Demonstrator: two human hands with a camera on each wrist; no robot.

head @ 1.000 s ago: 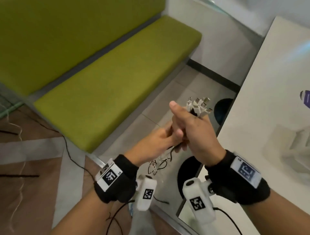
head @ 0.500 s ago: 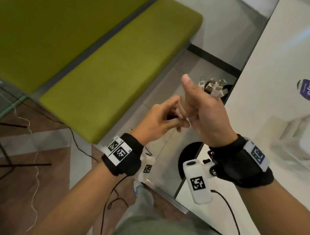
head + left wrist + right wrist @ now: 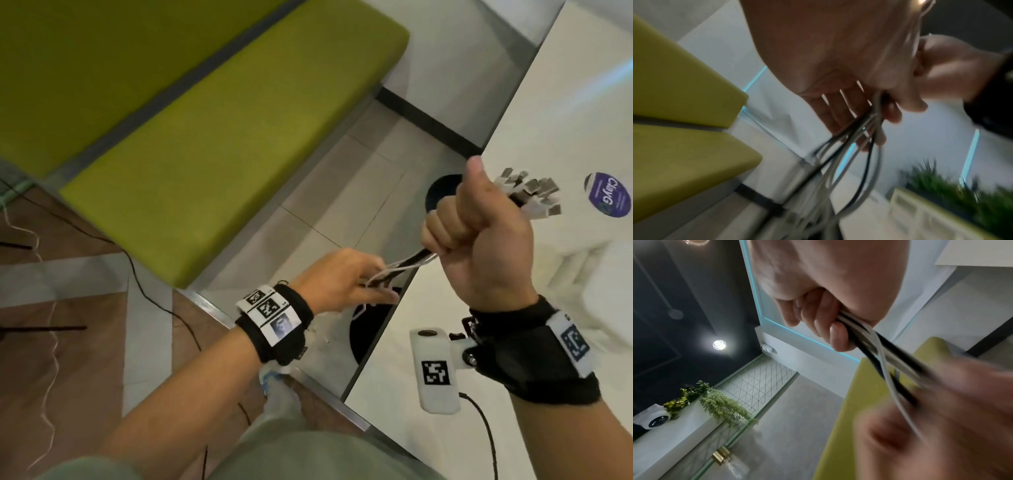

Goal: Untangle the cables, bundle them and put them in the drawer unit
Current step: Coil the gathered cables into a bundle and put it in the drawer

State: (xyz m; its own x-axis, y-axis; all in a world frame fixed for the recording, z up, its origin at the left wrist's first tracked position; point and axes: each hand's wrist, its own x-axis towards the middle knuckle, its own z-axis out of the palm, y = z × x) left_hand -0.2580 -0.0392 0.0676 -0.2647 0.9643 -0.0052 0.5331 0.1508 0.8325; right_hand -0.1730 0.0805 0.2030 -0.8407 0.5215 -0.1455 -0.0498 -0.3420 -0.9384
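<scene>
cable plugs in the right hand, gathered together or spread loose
Gathered: the right hand grips the cables in a fist, the plugs fanning out above it.

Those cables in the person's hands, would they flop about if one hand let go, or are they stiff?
Probably floppy: between the right hand and the left hand the cables run thin, and below the left hand they hang in loose loops. They look light, as a plain fist holds them. The plugs fan out, so those ends seem stiffer.

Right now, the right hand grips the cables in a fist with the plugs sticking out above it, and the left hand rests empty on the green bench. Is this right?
Not quite. The left hand is not on the green bench; the head view shows it holding the cables below the right hand. The rest is right: the plugs stick out above the fist.
</scene>
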